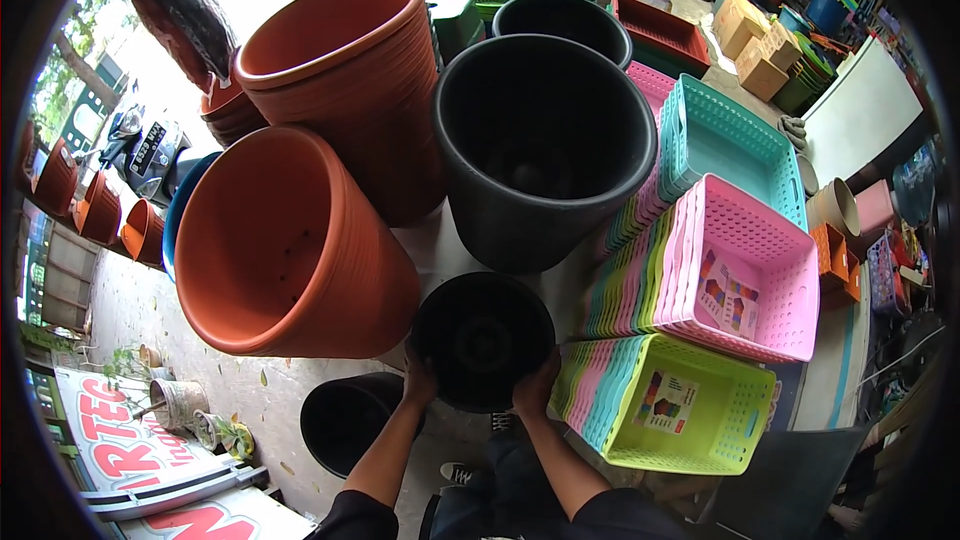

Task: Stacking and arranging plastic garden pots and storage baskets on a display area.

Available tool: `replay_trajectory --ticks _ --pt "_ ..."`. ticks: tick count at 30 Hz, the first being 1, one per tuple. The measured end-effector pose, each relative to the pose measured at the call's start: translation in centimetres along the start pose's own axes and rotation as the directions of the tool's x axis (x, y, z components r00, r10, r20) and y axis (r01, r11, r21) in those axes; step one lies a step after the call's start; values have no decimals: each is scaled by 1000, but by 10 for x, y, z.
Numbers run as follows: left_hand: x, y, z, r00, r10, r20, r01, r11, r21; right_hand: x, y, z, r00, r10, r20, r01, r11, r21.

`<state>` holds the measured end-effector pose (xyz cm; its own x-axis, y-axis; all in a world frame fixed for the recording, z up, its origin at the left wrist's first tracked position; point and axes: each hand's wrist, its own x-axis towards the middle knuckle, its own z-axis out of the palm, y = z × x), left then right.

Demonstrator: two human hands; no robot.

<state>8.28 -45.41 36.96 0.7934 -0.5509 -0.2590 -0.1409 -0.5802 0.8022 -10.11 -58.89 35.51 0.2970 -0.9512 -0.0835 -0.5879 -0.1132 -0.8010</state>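
Between my two hands is a small black plant pot (484, 342), its open mouth facing up toward me. My left hand (420, 378) grips its left side and my right hand (538, 386) its right side; the fingers curl partly out of sight behind the wall. Just beyond it stands a large black pot (540, 230), stacked close to another black pot (565, 20). To the left a big terracotta-coloured pot (365, 275) leans with its mouth toward me. Below my left forearm, another black pot (345, 425) stands on the ground.
Nested plastic baskets rise on the right: green (700, 440), pink (755, 325) and turquoise (740, 150). A tall terracotta pot stack (340, 90) stands at the back left. Cardboard boxes (745, 25) sit far right. A motorcycle (150, 155) and a printed banner (135, 430) are at left.
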Motion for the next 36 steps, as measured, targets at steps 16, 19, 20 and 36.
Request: replay_trajectory --ticks 16,19,20,36 --pt "-21 -12 -7 993 -33 -110 31 999 -20 -19 14 -10 984 -164 76 173 974 -146" --pt "-74 -30 -25 984 -99 -145 87 992 -88 -55 -9 -34 947 -280 160 308 933 -187" --pt "-94 -40 -28 989 -92 -117 76 988 -136 -65 -18 -41 922 -313 226 352 922 -161" --pt "-312 -251 -99 509 -757 -410 546 652 -526 -167 -48 167 368 -127 921 586 801 -124"
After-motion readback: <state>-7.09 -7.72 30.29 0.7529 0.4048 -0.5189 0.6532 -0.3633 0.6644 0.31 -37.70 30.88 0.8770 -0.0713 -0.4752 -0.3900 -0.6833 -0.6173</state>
